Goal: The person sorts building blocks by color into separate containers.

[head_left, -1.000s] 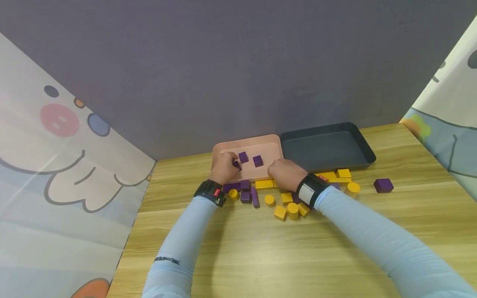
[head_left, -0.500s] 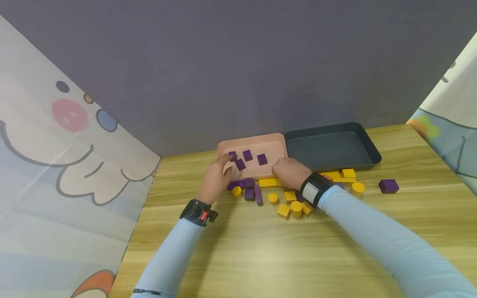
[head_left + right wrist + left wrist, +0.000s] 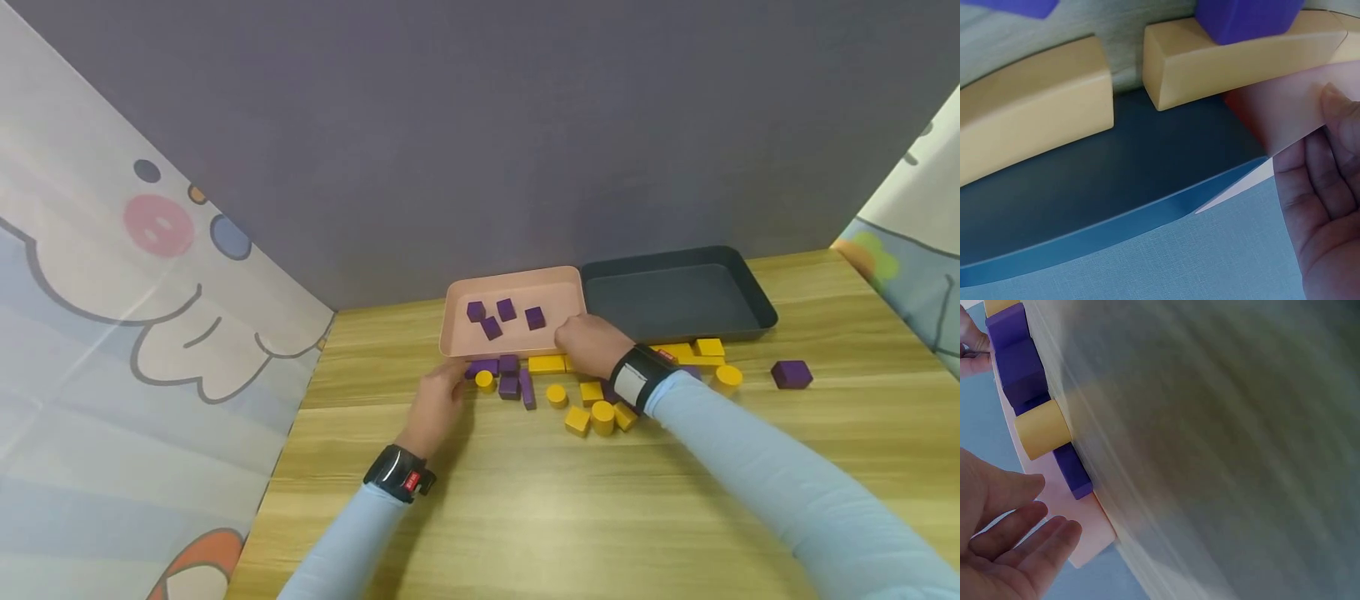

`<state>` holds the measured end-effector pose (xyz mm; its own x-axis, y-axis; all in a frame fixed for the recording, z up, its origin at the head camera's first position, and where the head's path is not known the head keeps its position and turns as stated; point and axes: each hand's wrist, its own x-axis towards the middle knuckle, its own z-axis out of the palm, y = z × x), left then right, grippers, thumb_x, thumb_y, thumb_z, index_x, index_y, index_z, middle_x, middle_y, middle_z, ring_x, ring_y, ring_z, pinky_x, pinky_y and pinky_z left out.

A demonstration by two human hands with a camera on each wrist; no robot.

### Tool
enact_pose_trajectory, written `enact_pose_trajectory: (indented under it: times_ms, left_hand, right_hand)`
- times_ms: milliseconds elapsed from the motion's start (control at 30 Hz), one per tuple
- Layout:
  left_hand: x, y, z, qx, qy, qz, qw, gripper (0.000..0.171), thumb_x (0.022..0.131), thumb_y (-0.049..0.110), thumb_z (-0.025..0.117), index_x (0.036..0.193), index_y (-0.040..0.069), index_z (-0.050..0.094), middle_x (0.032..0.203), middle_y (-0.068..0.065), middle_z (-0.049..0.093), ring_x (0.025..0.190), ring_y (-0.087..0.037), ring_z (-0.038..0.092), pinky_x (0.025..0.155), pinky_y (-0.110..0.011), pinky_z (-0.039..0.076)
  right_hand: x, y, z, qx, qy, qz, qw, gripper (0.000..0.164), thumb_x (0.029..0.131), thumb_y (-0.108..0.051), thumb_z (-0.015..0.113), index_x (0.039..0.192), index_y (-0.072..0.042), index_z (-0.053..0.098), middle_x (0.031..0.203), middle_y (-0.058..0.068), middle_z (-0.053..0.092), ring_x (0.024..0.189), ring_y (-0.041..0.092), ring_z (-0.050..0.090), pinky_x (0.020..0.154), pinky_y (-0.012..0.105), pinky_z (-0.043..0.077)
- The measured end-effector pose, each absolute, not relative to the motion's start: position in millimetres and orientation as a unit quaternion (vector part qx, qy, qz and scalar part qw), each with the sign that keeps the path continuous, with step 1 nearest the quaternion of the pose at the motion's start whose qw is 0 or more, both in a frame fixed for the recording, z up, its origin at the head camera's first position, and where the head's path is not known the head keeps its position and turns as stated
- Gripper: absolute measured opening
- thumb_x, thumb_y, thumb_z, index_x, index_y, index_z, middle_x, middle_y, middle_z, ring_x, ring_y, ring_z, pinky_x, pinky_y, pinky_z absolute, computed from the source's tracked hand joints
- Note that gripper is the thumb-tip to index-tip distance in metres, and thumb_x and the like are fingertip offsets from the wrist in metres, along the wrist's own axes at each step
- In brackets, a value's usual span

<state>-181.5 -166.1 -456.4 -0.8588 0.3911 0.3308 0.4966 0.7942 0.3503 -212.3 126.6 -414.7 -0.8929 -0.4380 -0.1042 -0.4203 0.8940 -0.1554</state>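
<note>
Plainly, one of the hands grips a tray rim while the other lies loose near a purple bar

On a wood-grained counter (image 3: 525, 517), a pink tray (image 3: 557, 292) and a dark tray (image 3: 675, 298) sit side by side before a grey panel (image 3: 480, 150). The right hand (image 3: 595, 345) pinches the pink tray's near wall close to the dark tray, the thumb outside and the fingers over the rim, as the right wrist view shows. The left hand (image 3: 433, 408) holds nothing; its fingers are loosely bent and spread, with the tips near the outer end of a purple bar (image 3: 482, 368). The left wrist view shows a gap between them.

Four small purple blocks (image 3: 506, 309) lie inside the pink tray, apart from its walls. The purple bar lies on the counter along that tray's near side, with a short yellow cylinder (image 3: 485, 382) in front of it. Next come two purple cubes (image 3: 509, 387), a slim purple stick (image 3: 528, 389) and a yellow rectangular block (image 3: 547, 364).

More yellow pieces (image 3: 603, 418) are scattered below the right hand and its black wrist strap (image 3: 647, 371). Farther right, a taller yellow cylinder (image 3: 726, 381) stands near the dark tray, and a lone purple block (image 3: 791, 375) rests well apart from the others.
</note>
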Motion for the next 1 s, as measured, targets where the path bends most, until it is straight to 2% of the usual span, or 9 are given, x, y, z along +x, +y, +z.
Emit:
enact_pose_trajectory:
  times_ms: [233, 467, 667, 767, 900, 1000]
  left_hand:
    - [-192, -161, -463, -0.273, -0.946, -0.166, 0.049, 0.041, 0.095, -0.008, 0.065, 0.135, 0.002, 0.068, 0.137, -0.016, 0.069, 0.125, -0.031, 0.068, 0.109, -0.042, 0.055]
    - [-193, -155, -460, -0.294, -0.947, -0.124, 0.040, 0.049, 0.095, -0.001, 0.070, 0.143, 0.004, 0.063, 0.139, -0.020, 0.061, 0.124, -0.032, 0.063, 0.109, -0.042, 0.056]
    - [-190, -157, -458, -0.264, -0.956, -0.115, 0.049, 0.039, 0.092, 0.004, 0.077, 0.131, 0.001, 0.071, 0.132, -0.020, 0.065, 0.115, -0.032, 0.066, 0.102, -0.042, 0.059]
    - [-187, -158, -456, -0.247, -0.961, -0.113, 0.049, 0.031, 0.090, 0.003, 0.078, 0.120, 0.000, 0.076, 0.121, -0.018, 0.070, 0.101, -0.029, 0.067, 0.091, -0.040, 0.062]
    - [-183, -160, -451, -0.221, -0.967, -0.122, 0.020, 0.015, 0.090, 0.000, 0.076, 0.105, -0.001, 0.079, 0.101, -0.014, 0.074, 0.083, -0.022, 0.067, 0.077, -0.037, 0.062]
    - [-180, -161, -450, -0.193, -0.972, -0.132, -0.012, 0.010, 0.093, 0.000, 0.073, 0.101, 0.000, 0.079, 0.094, -0.013, 0.078, 0.080, -0.020, 0.070, 0.076, -0.037, 0.064]
  right_hand:
    - [-214, 126, -416, -0.218, 0.971, -0.062, 0.080, 0.013, 0.092, -0.009, 0.078, 0.105, -0.010, 0.079, 0.079, 0.001, 0.068, 0.070, 0.018, 0.058, 0.076, 0.029, 0.059]
    - [-215, 124, -415, -0.220, 0.972, -0.055, 0.067, 0.012, 0.093, -0.008, 0.076, 0.104, -0.009, 0.080, 0.079, 0.003, 0.070, 0.069, 0.019, 0.058, 0.075, 0.030, 0.059]
    - [-214, 124, -414, -0.220, 0.971, -0.058, 0.074, 0.014, 0.092, -0.008, 0.077, 0.106, -0.010, 0.080, 0.079, 0.002, 0.069, 0.070, 0.019, 0.059, 0.075, 0.029, 0.059]
    - [-214, 124, -413, -0.218, 0.971, -0.063, 0.075, 0.014, 0.091, -0.008, 0.079, 0.105, -0.010, 0.080, 0.078, 0.002, 0.068, 0.070, 0.019, 0.059, 0.075, 0.029, 0.059]
    - [-214, 125, -412, -0.217, 0.972, -0.062, 0.071, 0.013, 0.092, -0.009, 0.078, 0.105, -0.010, 0.080, 0.078, 0.002, 0.067, 0.070, 0.019, 0.059, 0.075, 0.029, 0.058]
    - [-214, 126, -413, -0.217, 0.971, -0.063, 0.073, 0.014, 0.092, -0.009, 0.078, 0.106, -0.010, 0.080, 0.079, 0.002, 0.068, 0.071, 0.019, 0.059, 0.076, 0.029, 0.059]
